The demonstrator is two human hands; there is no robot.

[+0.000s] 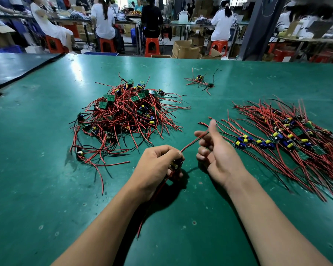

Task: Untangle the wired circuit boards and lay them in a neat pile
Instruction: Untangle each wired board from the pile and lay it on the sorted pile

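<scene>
A tangled heap of wired circuit boards (123, 114), with red and black wires, lies on the green table in front of me to the left. A combed-out pile of boards (288, 141), wires running the same way, lies at the right. My left hand (158, 164) grips one small board (176, 163) just above the table; its wires trail back toward me and forward to the right. My right hand (215, 148) has that board's red and black wire pair (192, 143) running between its loosely curled fingers, thumb raised.
A small separate cluster of boards (201, 81) sits farther back on the green table (46, 189). A dark mat (12, 70) covers the far left. Beyond the table edge, several people sit on orange stools at benches among cardboard boxes.
</scene>
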